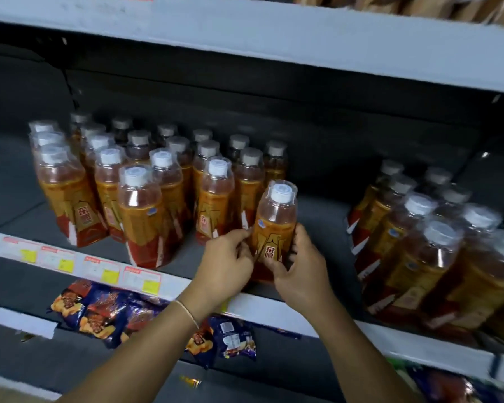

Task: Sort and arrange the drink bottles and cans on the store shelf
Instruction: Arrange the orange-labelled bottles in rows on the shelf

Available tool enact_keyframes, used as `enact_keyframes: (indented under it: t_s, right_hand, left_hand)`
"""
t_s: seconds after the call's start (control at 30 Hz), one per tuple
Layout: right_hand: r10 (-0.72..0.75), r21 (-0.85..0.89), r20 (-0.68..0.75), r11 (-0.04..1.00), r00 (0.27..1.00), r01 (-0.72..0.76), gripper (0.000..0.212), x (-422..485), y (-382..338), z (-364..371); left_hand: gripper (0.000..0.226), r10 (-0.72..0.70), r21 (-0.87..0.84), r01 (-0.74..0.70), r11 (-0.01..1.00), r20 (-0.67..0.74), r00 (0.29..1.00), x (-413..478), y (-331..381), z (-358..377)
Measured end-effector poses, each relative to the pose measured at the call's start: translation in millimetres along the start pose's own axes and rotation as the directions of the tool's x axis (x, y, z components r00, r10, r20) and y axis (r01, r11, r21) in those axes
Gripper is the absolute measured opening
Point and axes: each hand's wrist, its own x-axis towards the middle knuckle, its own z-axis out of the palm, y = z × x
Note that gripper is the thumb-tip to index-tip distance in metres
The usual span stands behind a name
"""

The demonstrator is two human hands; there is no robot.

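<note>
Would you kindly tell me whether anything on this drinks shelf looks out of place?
Yes: the front bottle stands forward of the left rows, by the shelf edge. The left hand and right hand grip the held bottle in the gap between groups.

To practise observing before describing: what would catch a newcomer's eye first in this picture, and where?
First, the amber plastic drink bottle with a white cap and red-gold label, gripped by the left hand and right hand at the front edge of the grey shelf. Next, the block of matching bottles standing to its left, and another cluster at far right.
</note>
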Motion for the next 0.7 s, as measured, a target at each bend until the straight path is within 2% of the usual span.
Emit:
enact_keyframes:
  t_s: [0.07, 0.17, 0.3, 0.43, 0.7]
  right_hand:
    - [0.041, 0.037, -0.020, 0.998, 0.999, -0.041, 0.082, 3.3, 13.8, -16.7]
    - [0.059, 0.069, -0.079, 0.996, 0.995, -0.054, 0.081, 11.9, 31.6, -33.5]
    - [0.103, 0.042, -0.217, 0.995, 0.971, -0.096, 0.079, 31.8, 47.9, -41.6]
    - [0.163, 0.048, -0.279, 0.987, 0.946, -0.156, 0.072, 53.9, 49.0, -37.1]
    - [0.204, 0.026, -0.335, 0.978, 0.920, -0.208, 0.055, 95.6, 42.7, -25.2]
  left_hand:
    - [0.040, -0.008, -0.089, 0.013, 0.996, 0.056, 0.998, 10.3, 13.4, 22.8]
    - [0.050, -0.067, -0.258, 0.093, 0.962, 0.106, 0.992, 24.0, 28.8, 53.4]
    - [0.062, -0.088, -0.404, 0.139, 0.904, 0.144, 0.986, 39.2, 38.4, 80.3]
    - [0.059, -0.140, -0.386, 0.187, 0.904, 0.147, 0.979, 56.5, 37.8, 91.1]
    - [0.063, -0.219, -0.425, 0.328, 0.844, 0.286, 0.933, 91.6, 18.8, 93.5]
